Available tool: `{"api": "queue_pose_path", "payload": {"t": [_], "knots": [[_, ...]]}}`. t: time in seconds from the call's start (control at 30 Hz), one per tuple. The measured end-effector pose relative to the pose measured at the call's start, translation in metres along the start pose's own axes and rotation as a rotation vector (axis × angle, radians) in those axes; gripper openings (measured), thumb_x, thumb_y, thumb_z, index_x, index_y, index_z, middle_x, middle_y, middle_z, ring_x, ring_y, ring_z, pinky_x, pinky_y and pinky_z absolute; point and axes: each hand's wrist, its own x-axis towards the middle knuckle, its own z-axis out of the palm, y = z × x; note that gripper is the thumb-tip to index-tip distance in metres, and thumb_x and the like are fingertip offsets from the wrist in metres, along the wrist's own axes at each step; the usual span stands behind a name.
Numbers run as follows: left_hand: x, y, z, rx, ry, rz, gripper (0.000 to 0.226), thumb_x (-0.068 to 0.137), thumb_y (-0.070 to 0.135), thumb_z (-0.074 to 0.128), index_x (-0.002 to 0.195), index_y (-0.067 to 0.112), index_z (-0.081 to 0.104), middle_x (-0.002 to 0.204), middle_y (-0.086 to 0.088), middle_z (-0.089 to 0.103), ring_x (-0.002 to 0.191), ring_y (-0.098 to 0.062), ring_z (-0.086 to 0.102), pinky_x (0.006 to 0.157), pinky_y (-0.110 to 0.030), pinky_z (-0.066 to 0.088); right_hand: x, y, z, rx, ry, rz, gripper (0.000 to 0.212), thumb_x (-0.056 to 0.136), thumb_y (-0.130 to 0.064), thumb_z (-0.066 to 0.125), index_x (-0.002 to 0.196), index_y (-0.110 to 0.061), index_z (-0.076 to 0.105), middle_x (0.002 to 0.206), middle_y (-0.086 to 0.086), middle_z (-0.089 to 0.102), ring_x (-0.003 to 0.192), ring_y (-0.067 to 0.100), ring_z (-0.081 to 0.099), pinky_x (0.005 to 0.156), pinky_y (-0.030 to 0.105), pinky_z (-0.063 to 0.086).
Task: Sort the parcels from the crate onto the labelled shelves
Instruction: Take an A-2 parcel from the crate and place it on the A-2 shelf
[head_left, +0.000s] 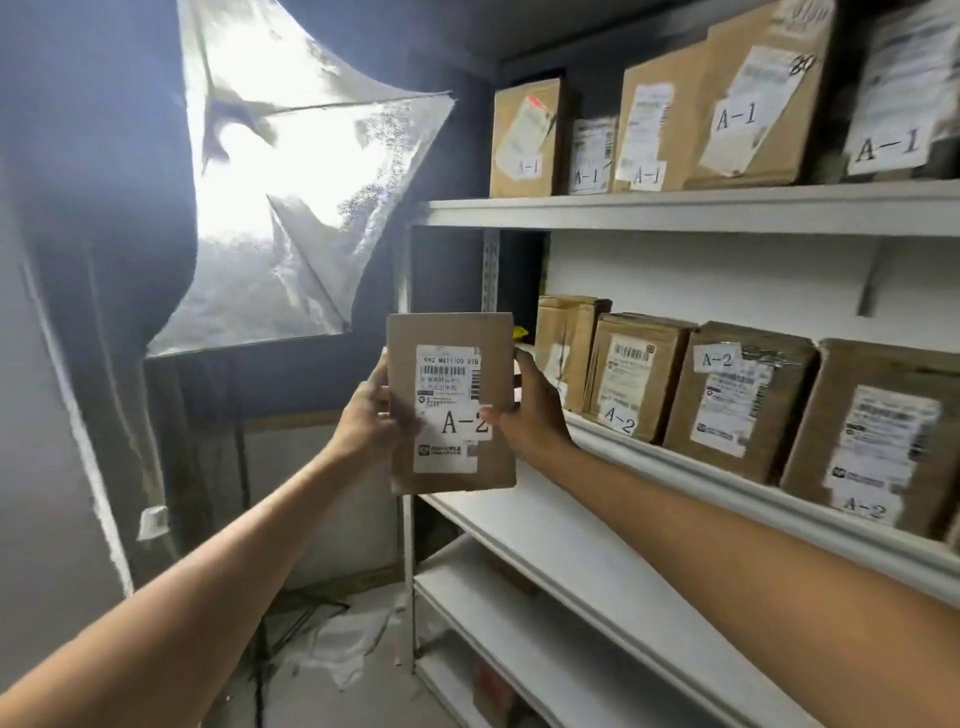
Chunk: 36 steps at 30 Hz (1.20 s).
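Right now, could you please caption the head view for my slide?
Left hand and right hand hold an A-2 parcel beside the shelf of A-2 boxes.

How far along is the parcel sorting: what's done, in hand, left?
Done: A-1 boxes stand on the top shelf, A-2 boxes on the shelf below. In hand: left hand and right hand hold a flat parcel labelled A-2, unshelved. Left: setting it with the A-2 row; the crate is unseen, so the remainder is unknown.
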Motion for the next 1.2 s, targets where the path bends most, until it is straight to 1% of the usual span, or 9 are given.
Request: {"api": "queue_pose_path", "payload": {"t": [0.07,0.17,0.3,0.47,0.53,0.67,0.8,1.07,1.2], "knots": [[0.025,-0.011,0.007,0.02,-0.032,0.016,0.083,0.078,-0.019,0.056,0.138,0.036,0.038,0.088,0.007,0.057,0.088,-0.012,0.061,0.061,-0.028,0.059,0.02,0.008,-0.002,-0.024,-0.007,-0.013,0.075,0.081,-0.007,0.072,0.141,-0.02,0.03,0.135,0.008,0.053,0.121,0.028,0.053,0.094,0.044,0.049],[0.062,-0.026,0.014,0.024,-0.07,0.017,0.084,0.08,-0.018,0.057,0.143,0.032,0.033,0.099,-0.004,0.056,0.104,-0.025,0.059,0.079,-0.047,0.057,0.052,0.019,-0.003,-0.051,-0.047,-0.045,0.088,0.079,-0.002,0.072,0.147,-0.02,0.019,0.137,0.009,0.051,0.123,0.027,0.051,0.094,0.039,0.048],[0.122,-0.04,0.017,0.048,-0.105,0.044,0.09,0.081,-0.016,0.059,0.148,0.033,0.025,0.095,-0.001,0.056,0.103,-0.027,0.059,0.084,-0.049,0.055,0.106,0.034,0.004,-0.116,-0.053,-0.063,0.12,0.074,0.002,0.076,0.151,-0.029,-0.01,0.14,0.011,0.044,0.125,0.024,0.047,0.097,0.04,0.045],[0.209,-0.043,0.028,0.03,-0.123,0.07,0.089,0.08,-0.016,0.058,0.146,0.037,0.031,0.099,0.0,0.055,0.102,-0.029,0.062,0.076,-0.044,0.059,0.189,0.049,0.006,-0.139,0.028,-0.085,0.129,0.068,0.008,0.078,0.15,-0.032,-0.013,0.135,0.011,0.045,0.118,0.026,0.052,0.092,0.044,0.052],[0.242,-0.045,0.032,0.026,-0.12,0.101,0.09,0.079,-0.016,0.058,0.145,0.038,0.031,0.1,-0.003,0.055,0.098,-0.027,0.063,0.069,-0.036,0.06,0.22,0.055,0.009,-0.108,0.064,-0.098,0.126,0.068,0.014,0.075,0.15,-0.036,-0.007,0.138,0.011,0.04,0.117,0.023,0.05,0.09,0.045,0.053],[0.296,-0.065,0.039,0.011,-0.152,0.103,0.086,0.08,-0.016,0.058,0.146,0.034,0.031,0.107,-0.01,0.056,0.106,-0.032,0.062,0.086,-0.056,0.053,0.268,0.071,0.016,-0.173,0.1,-0.098,0.119,0.059,0.008,0.084,0.148,-0.029,0.013,0.135,0.012,0.038,0.115,0.02,0.045,0.088,0.034,0.05],[0.338,-0.101,0.053,-0.042,-0.195,0.099,0.082,0.084,-0.014,0.056,0.147,0.031,0.028,0.106,-0.002,0.054,0.11,-0.032,0.06,0.088,-0.058,0.051,0.305,0.085,0.025,-0.286,0.101,-0.065,0.105,0.058,0.0,0.087,0.138,-0.021,0.023,0.128,0.012,0.043,0.112,0.022,0.048,0.086,0.034,0.052],[0.415,-0.16,0.079,-0.091,-0.326,0.111,0.074,0.086,-0.015,0.053,0.144,0.026,0.033,0.107,0.009,0.061,0.088,0.0,0.066,0.067,-0.024,0.059,0.351,0.098,0.037,-0.569,0.065,0.071,0.087,0.067,0.003,0.081,0.135,-0.018,0.029,0.123,0.015,0.046,0.111,0.027,0.052,0.08,0.034,0.052],[0.431,-0.176,0.087,-0.09,-0.388,0.096,0.076,0.085,-0.015,0.053,0.144,0.028,0.033,0.108,0.012,0.062,0.092,-0.001,0.062,0.062,-0.016,0.056,0.362,0.095,0.037,-0.814,0.014,0.079,0.064,0.086,-0.004,0.062,0.14,-0.01,0.028,0.124,0.022,0.046,0.107,0.034,0.05,0.081,0.034,0.044]]}}
